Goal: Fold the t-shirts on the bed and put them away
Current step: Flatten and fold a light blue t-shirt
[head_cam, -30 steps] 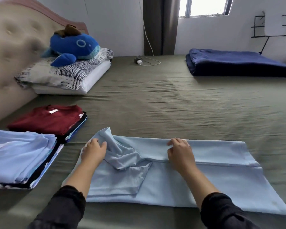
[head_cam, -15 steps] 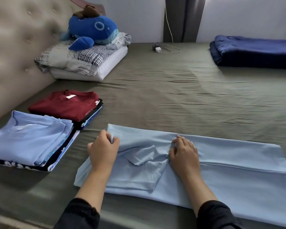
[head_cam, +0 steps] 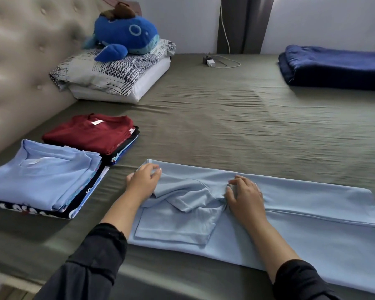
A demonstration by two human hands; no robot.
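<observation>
Head view: a light blue t-shirt (head_cam: 290, 215) lies flat along the near edge of the bed (head_cam: 225, 131), folded lengthwise into a long band, with one short sleeve doubled over on top of it near its left end. The left hand (head_cam: 143, 183) rests on the shirt's left end, its fingers (head_cam: 154, 171) curled and pinching the corner of the cloth. The right hand (head_cam: 245, 192) lies on the middle of the shirt, just right of the bunched sleeve, its fingers (head_cam: 231, 189) bent and pressing into the gathered fabric; whether they truly pinch a fold I cannot tell. Both forearms are bare below dark sleeves (head_cam: 100, 252).

To the left of the shirt, near the padded headboard (head_cam: 20, 61), stand two stacks of folded shirts. The nearer stack (head_cam: 41, 178) has a light blue shirt on top; the farther stack (head_cam: 91, 133), touching it, has a dark red one on top. Beyond them a blue plush whale (head_cam: 126, 35) sits on a patterned pillow (head_cam: 113, 70), which lies on a white pillow. A folded dark blue blanket (head_cam: 338, 66) lies at the far right of the bed, and a charger with a white cable (head_cam: 212, 61) lies near the far edge by the curtain (head_cam: 245, 22).
</observation>
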